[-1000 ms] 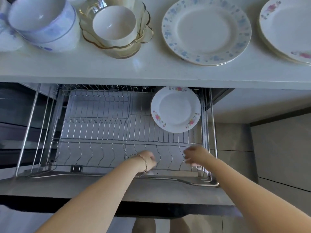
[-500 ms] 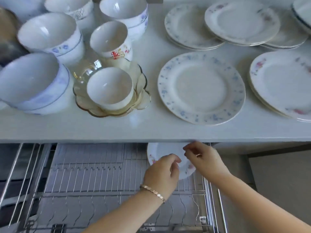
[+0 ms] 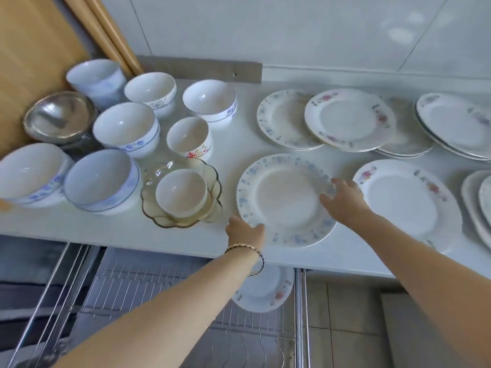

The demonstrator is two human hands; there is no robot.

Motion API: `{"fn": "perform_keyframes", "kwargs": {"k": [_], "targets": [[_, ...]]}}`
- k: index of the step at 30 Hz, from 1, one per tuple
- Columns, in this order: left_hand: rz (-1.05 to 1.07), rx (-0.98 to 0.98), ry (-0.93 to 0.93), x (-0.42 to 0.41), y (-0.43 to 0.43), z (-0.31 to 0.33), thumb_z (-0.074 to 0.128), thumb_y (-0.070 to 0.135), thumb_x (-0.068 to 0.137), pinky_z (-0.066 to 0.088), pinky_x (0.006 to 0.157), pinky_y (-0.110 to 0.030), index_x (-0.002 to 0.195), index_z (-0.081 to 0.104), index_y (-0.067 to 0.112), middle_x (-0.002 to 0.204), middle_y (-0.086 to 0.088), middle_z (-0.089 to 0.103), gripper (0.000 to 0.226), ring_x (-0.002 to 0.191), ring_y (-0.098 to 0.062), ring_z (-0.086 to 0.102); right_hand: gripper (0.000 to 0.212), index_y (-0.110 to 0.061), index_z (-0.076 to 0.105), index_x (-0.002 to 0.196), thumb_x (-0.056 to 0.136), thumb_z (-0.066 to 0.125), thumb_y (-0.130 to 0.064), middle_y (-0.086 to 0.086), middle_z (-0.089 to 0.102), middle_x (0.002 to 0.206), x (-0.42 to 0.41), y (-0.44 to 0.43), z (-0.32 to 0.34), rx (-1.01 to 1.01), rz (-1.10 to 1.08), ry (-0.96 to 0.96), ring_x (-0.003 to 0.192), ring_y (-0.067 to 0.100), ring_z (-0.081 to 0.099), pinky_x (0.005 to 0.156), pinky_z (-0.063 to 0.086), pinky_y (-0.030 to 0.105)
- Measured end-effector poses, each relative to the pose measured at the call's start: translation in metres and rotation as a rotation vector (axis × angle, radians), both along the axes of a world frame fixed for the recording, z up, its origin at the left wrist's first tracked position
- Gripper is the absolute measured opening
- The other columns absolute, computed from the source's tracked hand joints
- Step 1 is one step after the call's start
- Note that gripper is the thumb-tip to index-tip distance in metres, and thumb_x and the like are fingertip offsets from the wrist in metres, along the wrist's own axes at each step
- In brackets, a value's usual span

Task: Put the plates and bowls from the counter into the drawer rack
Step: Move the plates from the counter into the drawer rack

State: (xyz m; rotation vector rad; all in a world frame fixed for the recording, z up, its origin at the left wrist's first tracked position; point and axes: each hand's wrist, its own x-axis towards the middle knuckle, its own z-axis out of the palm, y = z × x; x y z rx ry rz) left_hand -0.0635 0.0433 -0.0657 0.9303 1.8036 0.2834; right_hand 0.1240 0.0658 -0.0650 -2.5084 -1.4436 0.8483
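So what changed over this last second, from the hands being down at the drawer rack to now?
Both hands rose from the rack to the counter. The left hand now touches the near-left rim of the blue-flowered plate; the right hand lies open on its right rim. The plate is not lifted. The pink-flowered plate stayed in the drawer rack.

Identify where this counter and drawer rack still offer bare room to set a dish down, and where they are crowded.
Free: the rack wires left of the floral plate already in it, and a counter strip between the bowls and the plates. Crowded: the bowl cluster around the glass dish at left, and the overlapping plates at right. Both hands, left and right, flank the blue-rimmed plate.
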Motion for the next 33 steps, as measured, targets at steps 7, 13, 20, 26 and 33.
{"fn": "perform_keyframes", "kwargs": {"k": [7,13,20,26,33], "targets": [[0.245,-0.018,-0.14,0.006,0.025,-0.038,0.054,-0.007,0.082,0.052,0.091,-0.05,0.109,0.05,-0.002,0.102,-0.019,0.056,0.027,0.089,-0.029,0.054,0.037,0.003,0.05,0.123,0.09,0.048,-0.012,0.021,0.058,0.111,0.022,0.023,-0.032,-0.014,-0.139,0.121,0.105,0.035,0.054,0.086,0.044,0.036],[0.25,0.064,-0.059,0.006,0.014,-0.045,0.053,-0.007,0.08,0.053,0.091,-0.05,0.101,0.052,0.0,0.107,-0.019,0.061,0.022,0.101,-0.031,0.063,0.019,0.002,0.067,0.092,0.078,0.055,-0.003,0.008,0.055,0.067,0.034,0.006,-0.033,0.014,-0.23,0.265,0.075,0.027,0.055,0.063,0.043,0.03],[0.121,-0.079,-0.344,-0.028,-0.048,-0.006,0.061,-0.019,0.075,0.06,0.055,-0.031,0.093,0.047,0.013,0.095,-0.003,0.057,0.039,0.087,-0.024,0.062,0.029,-0.002,0.063,0.111,0.083,0.059,0.001,0.017,0.067,0.1,0.028,-0.076,-0.003,0.03,-0.167,0.369,0.093,0.034,0.063,0.085,0.052,0.041],[-0.135,-0.311,-0.317,-0.092,-0.122,0.011,0.063,-0.021,0.074,0.06,0.062,-0.029,0.087,0.052,0.016,0.085,-0.005,0.067,0.04,0.072,-0.018,0.067,0.038,-0.019,0.053,0.107,0.077,0.065,0.002,0.004,0.066,0.091,-0.018,-0.158,0.028,-0.114,-0.073,0.422,0.087,0.025,0.065,0.086,0.053,0.039],[-0.239,-0.555,-0.201,-0.172,-0.156,-0.033,0.057,-0.018,0.079,0.06,0.066,-0.031,0.084,0.054,0.016,0.081,-0.006,0.069,0.035,0.069,-0.019,0.068,0.043,-0.022,0.053,0.107,0.072,0.064,0.0,-0.003,0.066,0.097,-0.096,-0.211,-0.02,-0.299,-0.069,0.442,0.093,0.018,0.064,0.083,0.052,0.032]]}}
